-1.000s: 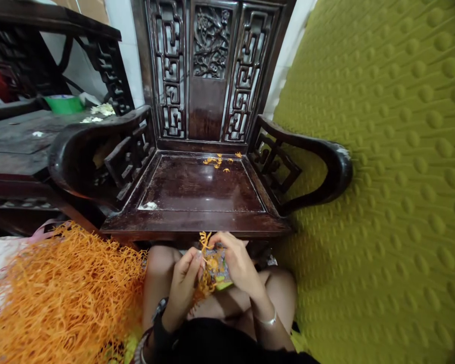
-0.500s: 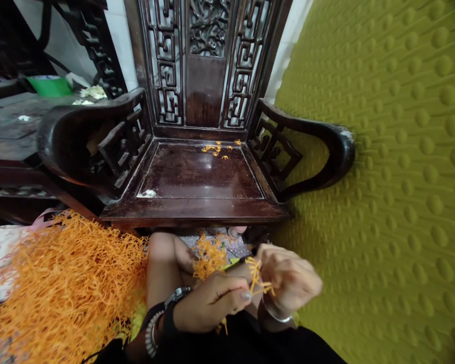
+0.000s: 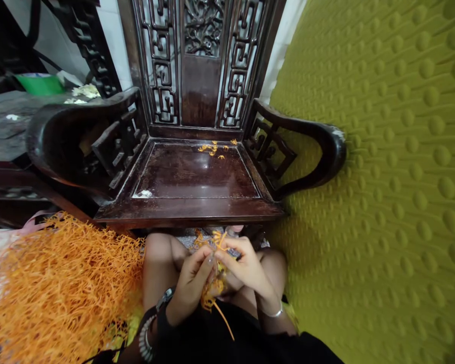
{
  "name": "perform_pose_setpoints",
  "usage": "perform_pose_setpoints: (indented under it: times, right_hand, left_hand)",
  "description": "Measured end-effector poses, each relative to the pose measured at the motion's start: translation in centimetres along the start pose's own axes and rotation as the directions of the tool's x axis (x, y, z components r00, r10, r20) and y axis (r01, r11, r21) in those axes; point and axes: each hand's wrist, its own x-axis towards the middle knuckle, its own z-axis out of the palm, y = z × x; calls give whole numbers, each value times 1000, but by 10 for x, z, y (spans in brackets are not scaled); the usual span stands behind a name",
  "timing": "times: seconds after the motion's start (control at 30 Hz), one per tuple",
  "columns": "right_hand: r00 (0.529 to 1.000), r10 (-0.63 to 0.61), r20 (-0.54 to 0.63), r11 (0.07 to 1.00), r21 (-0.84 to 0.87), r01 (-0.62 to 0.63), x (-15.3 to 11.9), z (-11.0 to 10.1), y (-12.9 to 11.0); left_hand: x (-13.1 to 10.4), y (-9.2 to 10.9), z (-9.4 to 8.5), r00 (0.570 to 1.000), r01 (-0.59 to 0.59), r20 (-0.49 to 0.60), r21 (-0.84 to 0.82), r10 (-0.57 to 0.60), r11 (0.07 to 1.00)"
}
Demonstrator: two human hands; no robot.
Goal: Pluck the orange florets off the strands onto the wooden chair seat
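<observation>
My left hand [image 3: 193,280], with a watch and a beaded bracelet at the wrist, is closed, thumb against fingers. My right hand [image 3: 248,263], wearing a silver bangle, pinches close beside it. Between the fingertips is a thin orange branched piece [image 3: 220,241], its prongs sticking up past the right fingers. Below the left fingers hangs an orange bunch [image 3: 208,302] with one long stem slanting down over the dark clothing. How that bunch is held is partly hidden by the hand. To the left rises a large heap of orange branched strands [image 3: 68,288].
A dark carved wooden chair [image 3: 197,177] stands in front, with small orange bits [image 3: 212,148] and a white scrap [image 3: 143,194] on its seat. A green bowl [image 3: 40,84] sits on the side table at left. A padded yellow-green surface [image 3: 382,202] fills the right side.
My right hand has come leftward, and both hands now meet at the fingertips, slightly higher. The orange piece has moved up and left with them. The view has shifted slightly.
</observation>
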Motion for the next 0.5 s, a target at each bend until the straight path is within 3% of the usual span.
perform_pose_setpoints:
  times: [0.07,0.13,0.2,0.23,0.3,0.4,0.47,0.5]
  right_hand:
    - [975,124,184,958,235,-166,-4,0,16]
    - [879,165,448,853,382,-355,-13,-8,27]
    - [785,149,601,748,451,-487,-24,-16,33]
    - [790,148,594,697,505,-510,-29,-19,35]
    - [861,180,476,606,636,-479,-40,-23,33]
    - [911,225,346,542,732,-412,-51,-25,23]
    - [918,277,282,657,641,-396,-53,-29,14]
    - [925,362,118,768,525,-367,-52,-35,9]
  left_hand:
    - [2,-1,-2,999,-26,27,122,23,992]
    - [4,-3,-5,998,-37,63,204,24,978]
    - [5,-5,-8,996,-34,93,240,11,970]
    - [5,-5,-8,993,-31,121,252,0,967]
    - [5,-3,-6,974,-49,224,285,-17,957]
    - [3,9,3,909,-146,417,328,-5,933]
    - [1,21,10,881,-229,469,326,54,917]
    - [0,26,13,876,-260,475,317,84,912]
